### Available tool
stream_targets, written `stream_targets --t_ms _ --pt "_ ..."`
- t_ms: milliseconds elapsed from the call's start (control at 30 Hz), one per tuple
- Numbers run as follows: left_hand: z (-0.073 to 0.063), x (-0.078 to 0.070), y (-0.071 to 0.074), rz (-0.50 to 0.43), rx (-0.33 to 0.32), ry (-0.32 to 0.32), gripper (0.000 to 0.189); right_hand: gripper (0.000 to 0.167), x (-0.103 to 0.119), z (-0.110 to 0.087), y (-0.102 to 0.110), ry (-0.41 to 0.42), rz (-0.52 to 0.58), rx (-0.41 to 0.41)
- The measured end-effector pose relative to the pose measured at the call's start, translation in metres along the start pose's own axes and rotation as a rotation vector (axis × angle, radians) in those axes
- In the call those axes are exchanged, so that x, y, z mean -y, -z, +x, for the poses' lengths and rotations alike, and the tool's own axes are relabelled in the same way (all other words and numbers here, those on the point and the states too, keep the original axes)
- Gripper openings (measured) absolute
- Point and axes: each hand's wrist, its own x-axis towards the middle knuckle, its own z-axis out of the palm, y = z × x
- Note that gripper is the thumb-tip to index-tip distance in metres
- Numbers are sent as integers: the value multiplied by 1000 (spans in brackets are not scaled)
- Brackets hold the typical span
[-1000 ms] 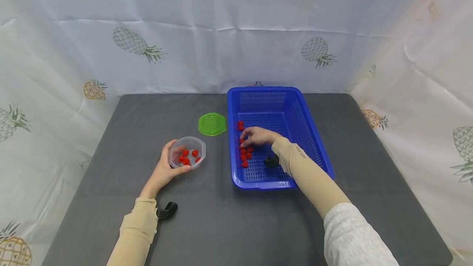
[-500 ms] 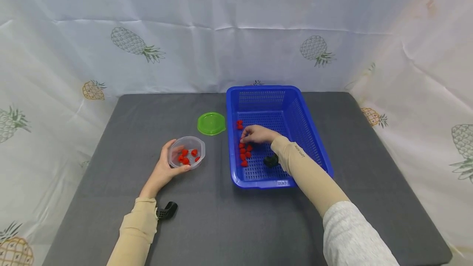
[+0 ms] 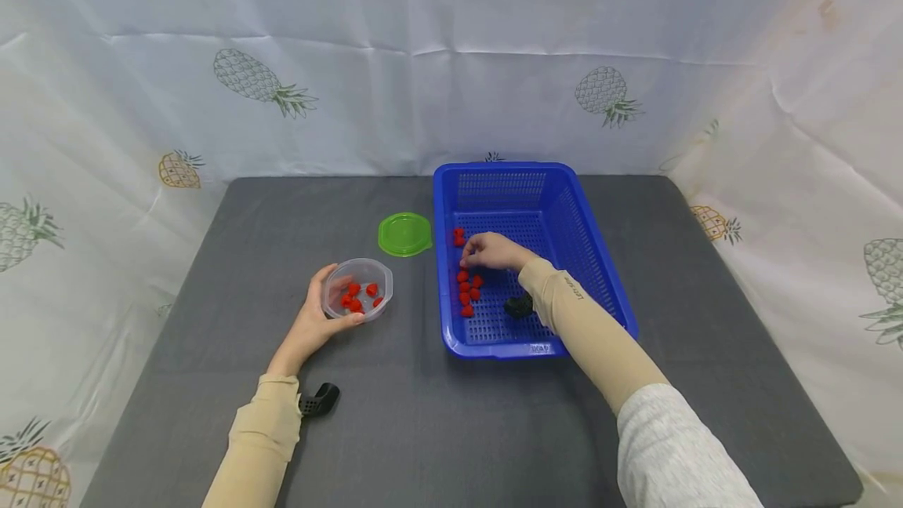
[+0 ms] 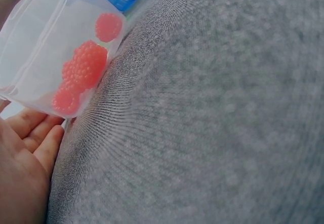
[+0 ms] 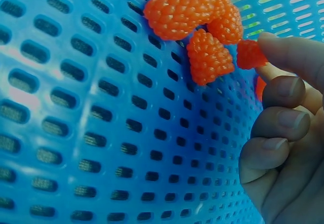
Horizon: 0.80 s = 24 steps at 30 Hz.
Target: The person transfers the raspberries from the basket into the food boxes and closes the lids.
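Note:
My left hand (image 3: pixel 313 320) grips a clear plastic container (image 3: pixel 384 273) at its left side, thumb along the near wall and fingers round the far side. Several red raspberries (image 4: pixel 88 64) lie on the container's floor. Inside a blue perforated basket (image 3: pixel 447 335), my right hand (image 3: pixel 494 251) pinches a raspberry (image 5: pixel 249 54) between thumb and index finger, the other fingers curled in. More raspberries (image 5: pixel 210 59) lie close by on the basket floor, in a loose line along its left wall.
A green lid (image 3: pixel 404 234) lies on the grey table (image 3: pixel 395 429) between container and basket. Black straps show at both wrists, the left strap (image 3: pixel 320 400) resting near the table and the right one (image 3: pixel 518 306) within the basket. A pineapple-print cloth (image 3: pixel 423 100) hangs behind.
My right hand has drawn slightly away and up within the basket, its thumb and index finger closing on a raspberry. The left hand and container have stayed put.

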Motion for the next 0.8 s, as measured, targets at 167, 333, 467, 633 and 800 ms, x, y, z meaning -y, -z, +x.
stream_targets --t_ms 167,333,467,633,800 --pt "1 1 -1 1 -5 -12 96 15 1 -2 2 -2 16 -20" --pt "0 0 -1 -11 -3 -28 97 19 3 -4 8 5 -7 -47" --pt "-1 0 -1 -4 -4 -29 96 22 6 -6 13 26 -19 -73" --pt "-1 0 -1 -5 -5 -26 95 23 10 -10 21 25 52 -128" --pt "-1 -1 -1 -9 -6 -21 95 26 12 -17 29 29 143 -159"
